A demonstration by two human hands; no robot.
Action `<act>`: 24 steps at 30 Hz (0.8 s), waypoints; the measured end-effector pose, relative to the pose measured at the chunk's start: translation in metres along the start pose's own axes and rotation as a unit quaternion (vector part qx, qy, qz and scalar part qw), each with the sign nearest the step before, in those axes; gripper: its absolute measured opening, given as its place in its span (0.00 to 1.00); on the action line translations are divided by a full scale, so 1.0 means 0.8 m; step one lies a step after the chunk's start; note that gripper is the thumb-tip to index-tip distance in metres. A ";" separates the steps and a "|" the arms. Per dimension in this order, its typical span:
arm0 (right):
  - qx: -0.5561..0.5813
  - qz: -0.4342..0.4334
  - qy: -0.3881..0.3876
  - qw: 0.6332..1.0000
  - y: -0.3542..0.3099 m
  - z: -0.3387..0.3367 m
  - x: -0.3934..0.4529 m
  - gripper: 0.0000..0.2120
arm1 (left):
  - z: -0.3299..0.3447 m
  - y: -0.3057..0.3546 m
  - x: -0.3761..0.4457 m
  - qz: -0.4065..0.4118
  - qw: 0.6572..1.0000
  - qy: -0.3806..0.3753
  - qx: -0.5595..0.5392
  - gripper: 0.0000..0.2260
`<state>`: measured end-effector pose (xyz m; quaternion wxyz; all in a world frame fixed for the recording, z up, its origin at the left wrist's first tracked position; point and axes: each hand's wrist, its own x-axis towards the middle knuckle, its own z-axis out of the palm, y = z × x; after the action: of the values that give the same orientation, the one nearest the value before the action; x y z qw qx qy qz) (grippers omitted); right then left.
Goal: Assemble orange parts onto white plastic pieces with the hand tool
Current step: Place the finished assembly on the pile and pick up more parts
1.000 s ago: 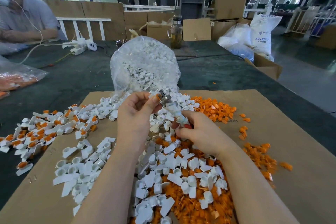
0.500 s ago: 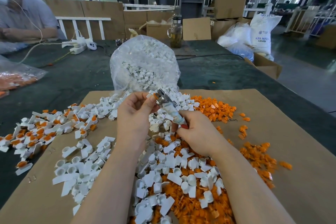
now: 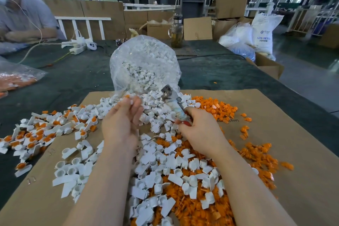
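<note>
My right hand [image 3: 200,134] grips the taped handle of the hand tool [image 3: 172,101], whose metal head points up and away. My left hand [image 3: 122,121] is blurred and pinches a white plastic piece with an orange part [image 3: 128,98] at its fingertips, a short way left of the tool head. Loose white pieces [image 3: 165,161] lie heaped between and below my hands on the cardboard sheet [image 3: 275,115]. Orange parts [image 3: 216,108] are piled at the right and under the white ones. Assembled white pieces with orange inserts [image 3: 36,134] lie spread at the left.
A clear bag of white pieces [image 3: 145,60] stands just beyond my hands. A bag of orange parts [image 3: 16,77] lies at the left edge. A glass jar [image 3: 177,33], power strips [image 3: 80,46], cardboard boxes and a seated person [image 3: 20,18] are further back.
My left hand has drawn away leftward from the tool head with the piece in its fingertips. The tool head has swung slightly right and up.
</note>
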<state>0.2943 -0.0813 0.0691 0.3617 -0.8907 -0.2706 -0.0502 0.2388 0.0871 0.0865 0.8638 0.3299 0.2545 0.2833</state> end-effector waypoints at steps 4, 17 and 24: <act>-0.011 0.047 0.060 0.997 0.008 -0.001 0.005 0.04 | -0.014 0.019 0.018 -0.032 0.982 0.084 -0.167 0.07; -0.076 0.085 0.032 0.993 0.020 -0.002 0.009 0.11 | -0.023 0.030 0.022 -0.015 0.986 0.072 -0.149 0.07; -0.126 0.016 -0.059 0.990 0.011 0.006 0.005 0.05 | -0.008 0.004 0.005 0.079 0.900 -0.040 0.427 0.03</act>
<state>0.3019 -0.0814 0.0608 0.2304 -0.9350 -0.2685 -0.0251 0.2366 0.0945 0.0831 0.6243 0.6973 0.2889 0.2015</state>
